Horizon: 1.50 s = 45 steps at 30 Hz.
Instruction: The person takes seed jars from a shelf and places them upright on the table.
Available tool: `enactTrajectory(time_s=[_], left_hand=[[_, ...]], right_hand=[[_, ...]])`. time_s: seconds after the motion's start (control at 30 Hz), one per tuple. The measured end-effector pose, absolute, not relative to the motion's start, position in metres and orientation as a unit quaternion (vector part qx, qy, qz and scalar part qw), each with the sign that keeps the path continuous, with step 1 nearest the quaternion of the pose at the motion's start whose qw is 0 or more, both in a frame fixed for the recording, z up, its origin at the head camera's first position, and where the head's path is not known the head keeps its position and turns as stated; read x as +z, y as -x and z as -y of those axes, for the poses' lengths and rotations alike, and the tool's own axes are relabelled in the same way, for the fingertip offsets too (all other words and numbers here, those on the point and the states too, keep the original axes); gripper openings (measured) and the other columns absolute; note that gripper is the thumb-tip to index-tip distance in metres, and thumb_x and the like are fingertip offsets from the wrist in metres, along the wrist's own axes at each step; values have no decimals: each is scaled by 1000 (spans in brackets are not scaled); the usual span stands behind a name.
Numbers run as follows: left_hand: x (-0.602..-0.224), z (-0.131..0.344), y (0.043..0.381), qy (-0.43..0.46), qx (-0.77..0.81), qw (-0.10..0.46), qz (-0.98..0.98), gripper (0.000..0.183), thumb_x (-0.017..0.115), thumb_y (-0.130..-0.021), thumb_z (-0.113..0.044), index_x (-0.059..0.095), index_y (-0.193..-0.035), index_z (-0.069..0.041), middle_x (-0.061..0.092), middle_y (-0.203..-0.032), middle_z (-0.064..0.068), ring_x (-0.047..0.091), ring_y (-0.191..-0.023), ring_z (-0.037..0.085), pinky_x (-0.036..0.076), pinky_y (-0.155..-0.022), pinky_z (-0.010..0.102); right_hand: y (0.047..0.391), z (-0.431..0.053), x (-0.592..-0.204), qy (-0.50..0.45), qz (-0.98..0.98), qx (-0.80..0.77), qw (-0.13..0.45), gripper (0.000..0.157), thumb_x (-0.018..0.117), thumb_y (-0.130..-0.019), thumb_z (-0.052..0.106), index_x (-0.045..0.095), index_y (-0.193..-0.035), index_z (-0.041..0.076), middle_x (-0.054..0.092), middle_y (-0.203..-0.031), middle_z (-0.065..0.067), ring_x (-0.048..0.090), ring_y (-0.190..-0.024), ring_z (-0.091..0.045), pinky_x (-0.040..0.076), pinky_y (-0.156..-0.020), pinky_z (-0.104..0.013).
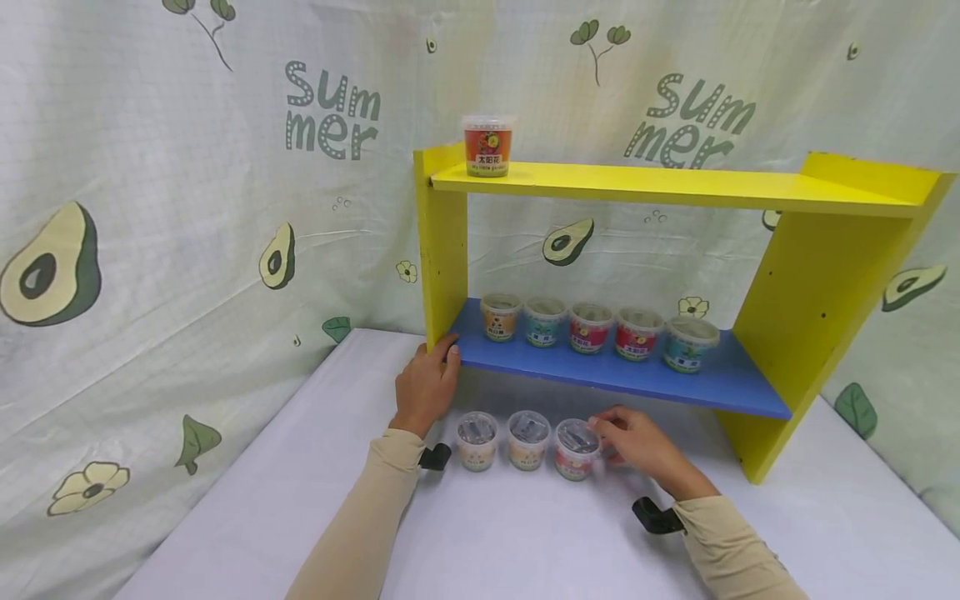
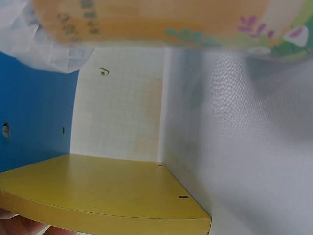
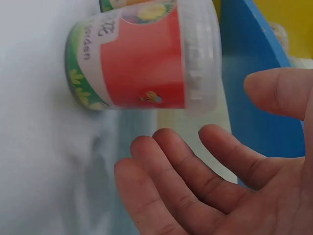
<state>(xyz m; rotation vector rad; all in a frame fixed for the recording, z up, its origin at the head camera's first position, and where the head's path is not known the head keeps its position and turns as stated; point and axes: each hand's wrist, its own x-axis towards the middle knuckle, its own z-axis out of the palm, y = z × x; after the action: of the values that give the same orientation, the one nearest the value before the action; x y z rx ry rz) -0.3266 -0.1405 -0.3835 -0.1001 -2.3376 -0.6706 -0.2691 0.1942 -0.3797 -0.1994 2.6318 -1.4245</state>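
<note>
A two-level shelf has yellow sides (image 1: 832, 292), a yellow top board and a blue lower board (image 1: 570, 372). My left hand (image 1: 427, 385) grips the front edge of its left side panel; in the left wrist view, fingers (image 2: 22, 226) show below the yellow panel (image 2: 102, 188). On the white table stand three lidded plastic cups in a row: two with pale orange labels, the left one (image 1: 477, 442) and the middle one (image 1: 528, 442), then a red-labelled cup (image 1: 576, 462). Close beside that cup is my right hand (image 1: 633, 437), fingers spread and holding nothing in the right wrist view.
Several labelled cups, among them an orange one (image 1: 500, 317) and a teal one (image 1: 688, 343), line the blue board. One red-orange cup (image 1: 488, 147) stands at the left end of the top board. A printed curtain (image 1: 337, 233) hangs behind the table (image 1: 495, 542).
</note>
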Motion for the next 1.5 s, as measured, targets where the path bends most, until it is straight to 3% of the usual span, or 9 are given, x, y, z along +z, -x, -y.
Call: enactTrajectory(time_s=[0.6,0.83,1.5], left_hand=[[-384,140,327,36,-260,349,900,48,36,-105,-49,63,-137,-25,64,-106,16,65,-81,32,53,-64,50],[-384,140,327,37,-260,346,901,47,36,-106,-48,62,-137,-25,64,-107,17,65,-81,32,53,-64,50],[-385,143,326,50,-251,365,895,46,37,-106,-47,64,-135,-25,65,-105,18,66,-81,34,52,-59,52]], right_hand=[[266,-211,-355,67,-873,-477,76,51,60,-101,36,56,-124,-10,71,-102,-10,68,-93,-26,56,-79,-41],[265,-212,-354,68,-869,-484,80,45,61,-101,33,59,-120,-7,71,-101,-10,68,-89,-23,56,-77,-39],[249,-200,-330,122,-843,-517,85,41,60,-101,36,60,-116,-3,70,-106,-15,68,-96,-29,56,-80,-37]])
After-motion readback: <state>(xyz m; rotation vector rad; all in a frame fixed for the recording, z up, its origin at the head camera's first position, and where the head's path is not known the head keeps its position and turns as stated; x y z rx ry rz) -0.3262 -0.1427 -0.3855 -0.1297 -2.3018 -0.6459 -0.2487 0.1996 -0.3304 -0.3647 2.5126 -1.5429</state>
